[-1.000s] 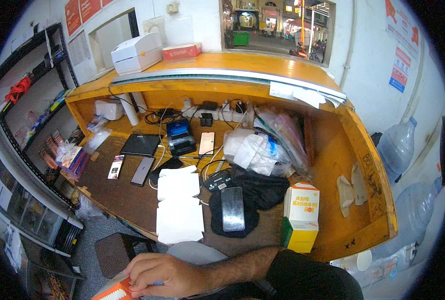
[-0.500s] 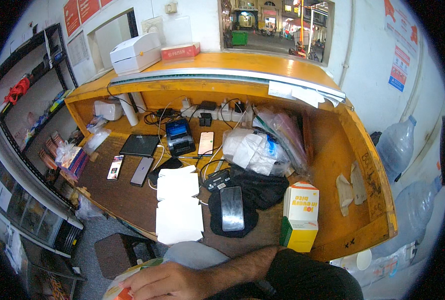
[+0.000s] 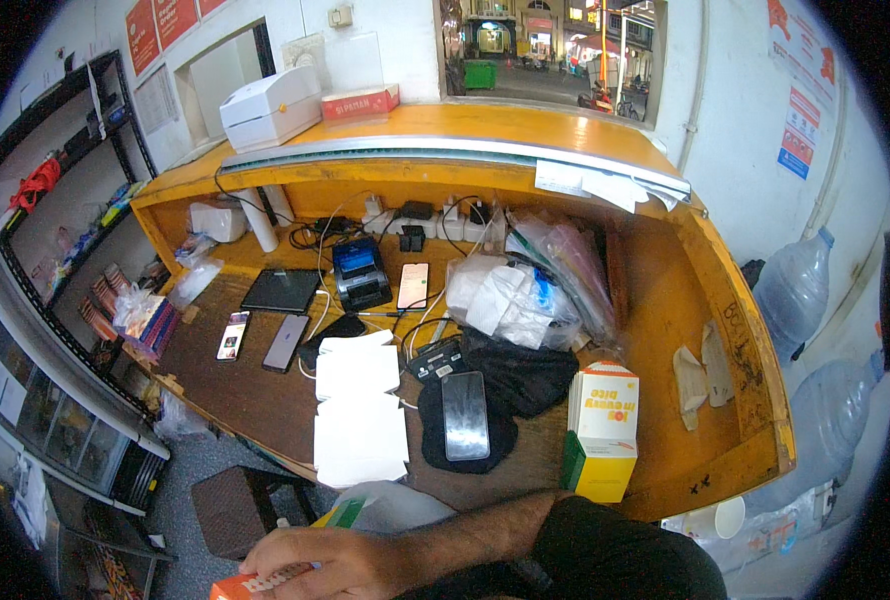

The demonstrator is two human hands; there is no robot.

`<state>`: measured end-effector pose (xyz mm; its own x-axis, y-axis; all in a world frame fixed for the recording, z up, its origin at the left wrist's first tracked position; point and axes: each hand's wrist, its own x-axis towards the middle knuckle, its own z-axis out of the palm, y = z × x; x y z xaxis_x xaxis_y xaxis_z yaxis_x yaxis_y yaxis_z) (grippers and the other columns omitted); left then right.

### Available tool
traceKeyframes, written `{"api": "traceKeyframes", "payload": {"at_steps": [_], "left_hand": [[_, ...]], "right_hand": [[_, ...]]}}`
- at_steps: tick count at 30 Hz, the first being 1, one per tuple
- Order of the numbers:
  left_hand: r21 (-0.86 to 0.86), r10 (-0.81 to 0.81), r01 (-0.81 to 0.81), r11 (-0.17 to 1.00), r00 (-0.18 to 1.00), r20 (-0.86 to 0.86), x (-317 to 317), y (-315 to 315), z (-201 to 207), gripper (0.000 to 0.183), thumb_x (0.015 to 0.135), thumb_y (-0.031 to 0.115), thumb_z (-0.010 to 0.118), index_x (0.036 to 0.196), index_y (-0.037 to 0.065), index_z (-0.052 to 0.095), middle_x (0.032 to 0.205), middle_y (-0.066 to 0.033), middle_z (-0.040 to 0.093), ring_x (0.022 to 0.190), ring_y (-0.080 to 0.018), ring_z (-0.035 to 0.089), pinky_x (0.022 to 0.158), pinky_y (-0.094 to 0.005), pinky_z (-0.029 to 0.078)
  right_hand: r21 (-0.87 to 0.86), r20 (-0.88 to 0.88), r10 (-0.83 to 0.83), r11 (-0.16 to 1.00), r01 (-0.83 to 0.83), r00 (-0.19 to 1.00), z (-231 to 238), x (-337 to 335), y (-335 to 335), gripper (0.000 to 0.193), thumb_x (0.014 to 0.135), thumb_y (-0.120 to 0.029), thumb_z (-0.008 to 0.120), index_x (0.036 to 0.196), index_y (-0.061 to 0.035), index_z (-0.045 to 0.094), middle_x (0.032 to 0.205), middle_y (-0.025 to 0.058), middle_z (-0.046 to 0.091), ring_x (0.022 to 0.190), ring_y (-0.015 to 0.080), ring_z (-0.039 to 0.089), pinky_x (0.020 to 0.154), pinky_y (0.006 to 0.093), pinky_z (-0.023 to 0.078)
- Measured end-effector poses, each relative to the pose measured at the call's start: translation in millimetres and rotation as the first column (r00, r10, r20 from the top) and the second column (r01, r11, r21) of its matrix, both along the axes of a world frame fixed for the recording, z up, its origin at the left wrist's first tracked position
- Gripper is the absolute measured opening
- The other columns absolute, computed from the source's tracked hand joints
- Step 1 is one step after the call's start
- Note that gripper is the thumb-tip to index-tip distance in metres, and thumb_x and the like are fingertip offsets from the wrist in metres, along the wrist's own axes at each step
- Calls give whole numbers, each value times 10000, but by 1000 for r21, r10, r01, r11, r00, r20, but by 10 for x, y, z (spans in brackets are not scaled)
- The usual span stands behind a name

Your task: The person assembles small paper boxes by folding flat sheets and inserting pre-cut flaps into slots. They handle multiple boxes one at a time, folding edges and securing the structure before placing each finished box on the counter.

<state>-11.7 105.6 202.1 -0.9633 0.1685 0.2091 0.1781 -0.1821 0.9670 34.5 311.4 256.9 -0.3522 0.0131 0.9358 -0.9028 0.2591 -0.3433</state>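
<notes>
My right hand point(image 3: 320, 562) reaches across from the right at the bottom of the view. Its fingers are closed on a carton, whose orange-and-white edge point(image 3: 233, 586) shows below the knuckles. A green-and-yellow part point(image 3: 345, 513) sticks out above the hand; most of the carton is hidden. I cannot see my left hand. On the desk just beyond lie white unfolded cartons point(image 3: 360, 440), blank side up. To the right stands a stack of white, yellow and green printed cartons point(image 3: 603, 425).
A dark phone point(image 3: 465, 415) lies on black cloth point(image 3: 525, 380). Farther back are a label printer point(image 3: 361, 275), more phones point(image 3: 232, 335), cables and a plastic bag point(image 3: 510, 300). The desk's raised wooden side point(image 3: 735, 400) bounds the right. A brown stool point(image 3: 230, 510) stands at lower left.
My right hand has shifted slightly and the carton has turned in it. More of its orange edge now shows below the fingers, and its green-and-yellow part shows farther right.
</notes>
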Motion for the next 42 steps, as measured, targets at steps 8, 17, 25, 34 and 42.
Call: {"api": "traceKeyframes", "payload": {"at_steps": [8, 17, 25, 34, 42], "left_hand": [[92, 104, -91, 992, 984, -144, 250, 263, 328, 417, 1068, 334, 706, 1187, -64, 676, 1193, -200, 720, 962, -287, 715, 814, -381, 602], [-111, 457, -606, 787, 696, -554, -41, 109, 441, 613, 1097, 446, 562, 1365, -105, 580, 1266, -245, 673, 1090, -350, 688, 889, -467, 600], [-19, 518, -545, 838, 805, -289, -116, 150, 434, 414, 1102, 320, 613, 1141, -86, 682, 1034, -186, 705, 879, -256, 660, 754, -408, 566], [127, 659, -650, 749, 714, -237, -87, 278, 419, 505, 1065, 389, 709, 1313, -46, 640, 1166, -200, 712, 954, -267, 689, 773, -399, 589], [-139, 390, -605, 784, 654, -648, -341, 96, 193, 741, 1011, 479, 717, 1492, -33, 480, 1368, -274, 634, 1176, -426, 649, 969, -513, 554]], "right_hand": [[92, -67, -69, 993, 75, 995, -57, -97, -38, 269, 908, -38, 784, 1176, -51, 795, 1356, 191, 617, 1227, 386, 625, 1019, 495, 526], [328, 186, -173, 939, 105, 967, 82, 4, 75, 803, 932, -398, 808, 1584, -52, 492, 1562, 203, 551, 1443, 416, 523, 1148, 544, 463], [228, 299, -78, 974, 9, 951, -299, -136, -47, 562, 1003, -254, 728, 1492, -24, 576, 1313, 214, 691, 1245, 411, 679, 1015, 469, 586], [258, 519, 1, 953, -158, 854, 95, 126, 48, 1056, 878, -537, 852, 1664, -47, 346, 1711, 249, 312, 1536, 453, 386, 1265, 550, 341], [393, 323, -294, 907, 155, 900, -525, -230, -175, 528, 1023, -252, 585, 1493, -13, 555, 1449, 171, 658, 1268, 327, 676, 1031, 441, 571]]}}
